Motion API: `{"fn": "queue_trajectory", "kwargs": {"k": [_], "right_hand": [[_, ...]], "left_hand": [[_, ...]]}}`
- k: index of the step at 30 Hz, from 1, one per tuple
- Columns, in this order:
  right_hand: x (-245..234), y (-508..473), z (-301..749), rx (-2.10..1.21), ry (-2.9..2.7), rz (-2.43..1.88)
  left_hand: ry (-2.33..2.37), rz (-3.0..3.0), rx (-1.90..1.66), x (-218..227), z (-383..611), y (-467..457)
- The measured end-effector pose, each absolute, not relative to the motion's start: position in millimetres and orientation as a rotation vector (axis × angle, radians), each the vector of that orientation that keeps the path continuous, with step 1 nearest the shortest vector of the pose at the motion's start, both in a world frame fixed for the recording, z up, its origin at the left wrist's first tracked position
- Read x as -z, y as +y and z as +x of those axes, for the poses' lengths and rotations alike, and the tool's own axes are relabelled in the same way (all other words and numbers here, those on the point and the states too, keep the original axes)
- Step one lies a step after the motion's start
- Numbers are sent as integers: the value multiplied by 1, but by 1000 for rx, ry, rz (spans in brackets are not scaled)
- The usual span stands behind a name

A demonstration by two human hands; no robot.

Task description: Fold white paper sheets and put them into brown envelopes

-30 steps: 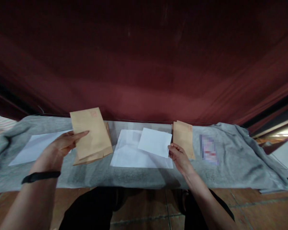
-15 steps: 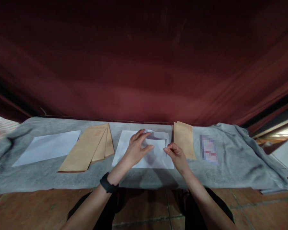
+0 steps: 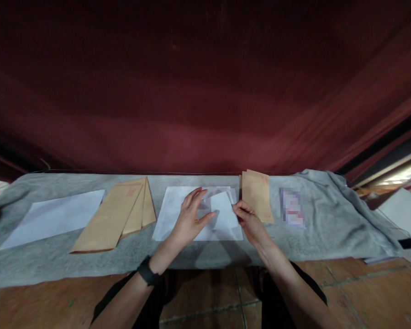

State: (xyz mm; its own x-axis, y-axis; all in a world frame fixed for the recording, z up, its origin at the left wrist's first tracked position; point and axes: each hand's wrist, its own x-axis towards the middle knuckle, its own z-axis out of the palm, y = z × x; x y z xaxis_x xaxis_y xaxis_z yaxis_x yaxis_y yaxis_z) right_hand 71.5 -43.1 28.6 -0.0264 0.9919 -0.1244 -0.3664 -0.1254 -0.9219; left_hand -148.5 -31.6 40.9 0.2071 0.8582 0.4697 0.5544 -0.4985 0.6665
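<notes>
Between thumb and fingers, my right hand (image 3: 249, 218) pinches the right edge of a small folded sheet of white paper (image 3: 224, 210). The folded sheet is slightly tilted above several larger white sheets (image 3: 167, 219) that lie on the grey cloth. My left hand (image 3: 190, 216) is open at the folded sheet's left side, thumb and fingers apart, with nothing visible in its grasp. A dark band circles the left wrist. Close to my right hand, brown paper envelopes (image 3: 256, 194) lie overlapped.
Further left, several brown envelopes (image 3: 111, 214) are fanned out beside another white sheet (image 3: 55, 217). A pixelated printed item (image 3: 293, 208) lies to the right on the wrinkled grey cloth (image 3: 342, 224). Behind stands a dark red curtain-like surface (image 3: 205, 114); tiled floor (image 3: 208, 297) shows in front.
The white paper in my right hand has been turned and now appears flatter and smaller. My left hand has come away from its top edge. The whole view has shifted slightly.
</notes>
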Motion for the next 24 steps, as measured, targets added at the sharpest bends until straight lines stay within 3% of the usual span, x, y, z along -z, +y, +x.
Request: {"fn": "queue_trajectory", "kwargs": {"k": [10,15,17,21,24], "right_hand": [[-39,-44,70,-1372,-857,-1030],[-41,-41,75,-1213,-796,-1023],[-44,-39,80,-1189,-768,-1017],[-55,-41,83,-972,-906,-1106],[-66,-49,75,-792,-1108,-1125]], "left_hand": [[1185,2168,-1308,-55,-150,-50],[877,2392,-1084,-69,-153,-80],[953,2341,-1071,-65,-152,-86],[1410,1700,-1260,-53,-141,-80],[1355,1059,-1183,-58,-127,-69]]}}
